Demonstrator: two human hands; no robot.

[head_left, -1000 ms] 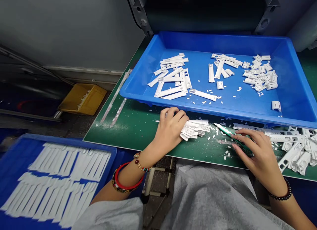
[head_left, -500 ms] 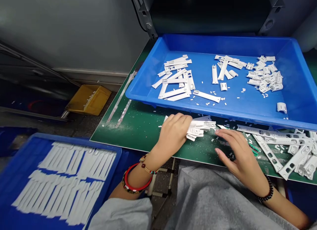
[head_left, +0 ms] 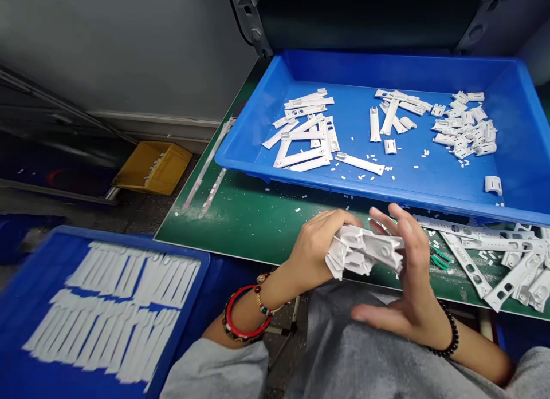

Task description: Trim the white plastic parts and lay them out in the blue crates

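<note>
My left hand [head_left: 320, 244] is closed around a bundle of white plastic strips [head_left: 365, 250], held above the front edge of the green table [head_left: 240, 216]. The ends of the strips face right and show clips and hollow edges. My right hand [head_left: 406, 273] is spread at the bundle's right end, thumb below and fingers above; whether its palm touches the ends I cannot tell. Behind the hands, a large blue tray [head_left: 335, 181] holds white strips [head_left: 301, 158] at left and a heap of short curved white pieces [head_left: 468, 124] at right.
More white slotted strips [head_left: 515, 256] lie piled on the table at right, beside a green-handled tool [head_left: 439, 257] and scattered white chips. Lower left, a blue bin [head_left: 129, 238] holds rows of white strips [head_left: 103, 336]. A yellow bin [head_left: 172, 170] sits on the floor.
My left hand has lifted the bundle off the table, drawing it right and toward me, its ends turned toward my right hand. My right hand has opened wider and turned upright beside it.
</note>
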